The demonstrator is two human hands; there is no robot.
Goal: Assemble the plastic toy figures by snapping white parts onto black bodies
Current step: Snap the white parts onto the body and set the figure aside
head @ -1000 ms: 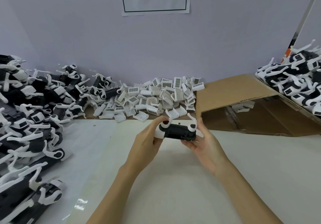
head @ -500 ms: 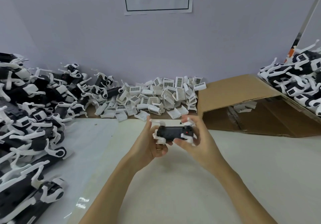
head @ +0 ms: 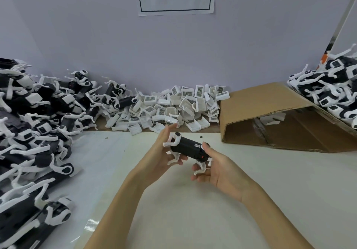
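A black toy body with white legs (head: 188, 148) is held above the white table between both hands. My right hand (head: 220, 166) grips its right end, thumb on top near a red dot, fingers curled underneath among the legs. My left hand (head: 164, 152) supports the left end with fingers spread, the fingertips pointing up and away. A heap of loose white parts with barcode labels (head: 173, 109) lies at the back against the wall.
A large pile of black-and-white figures (head: 34, 133) covers the left side of the table. A tilted cardboard box (head: 270, 102) stands at the right, with more figures (head: 332, 92) heaped on it. Bare white tabletop (head: 193, 219) lies under my forearms.
The figure has been rotated and tilted, its legs now pointing down. My left hand has loosened and spread its fingers; my right hand has shifted under the right end.
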